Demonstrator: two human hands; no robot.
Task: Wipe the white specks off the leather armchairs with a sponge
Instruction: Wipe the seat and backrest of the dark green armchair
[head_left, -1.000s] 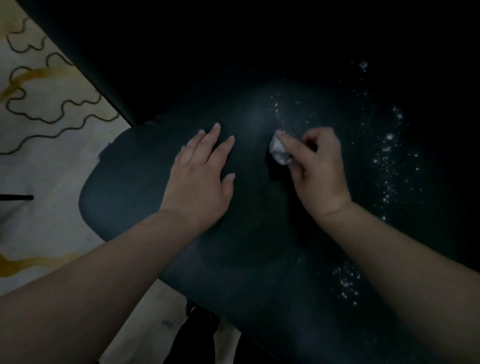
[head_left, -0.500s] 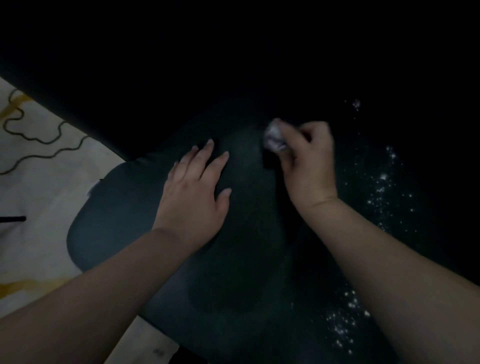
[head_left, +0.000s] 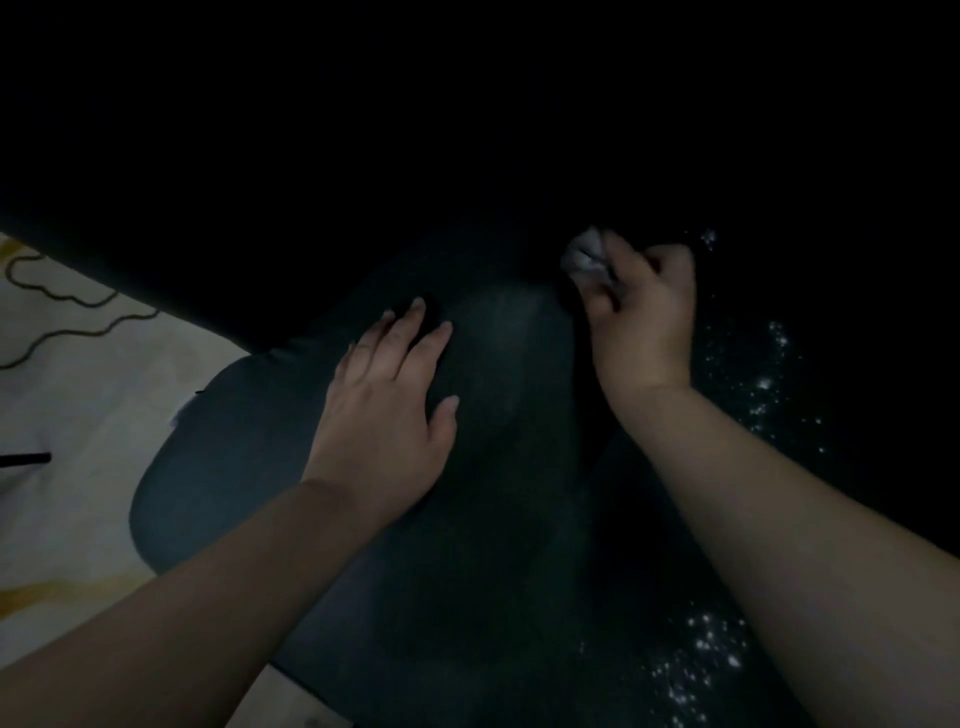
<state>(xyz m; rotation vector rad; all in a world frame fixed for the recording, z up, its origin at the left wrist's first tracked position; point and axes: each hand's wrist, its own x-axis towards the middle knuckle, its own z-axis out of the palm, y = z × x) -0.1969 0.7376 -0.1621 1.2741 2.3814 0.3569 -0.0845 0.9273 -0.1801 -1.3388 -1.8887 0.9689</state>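
Observation:
The dark leather armchair seat (head_left: 509, 545) fills the middle of the head view. My right hand (head_left: 644, 322) grips a small pale sponge (head_left: 582, 254) and presses it on the far part of the seat. My left hand (head_left: 389, 410) lies flat on the cushion, fingers straight and spread. White specks (head_left: 763, 384) are scattered to the right of my right hand. Another patch of white specks (head_left: 696, 660) sits near the seat's front, beside my right forearm. The chair's back is lost in darkness.
A pale floor (head_left: 88, 415) with dark wavy lines and yellow streaks lies to the left of the chair. A thin black bar (head_left: 26, 460) juts in at the left edge. The scene is very dim.
My right hand has slid the sponge away from me, toward the back of the seat. The specks in front of it are gone. My left hand stays flat on the cushion.

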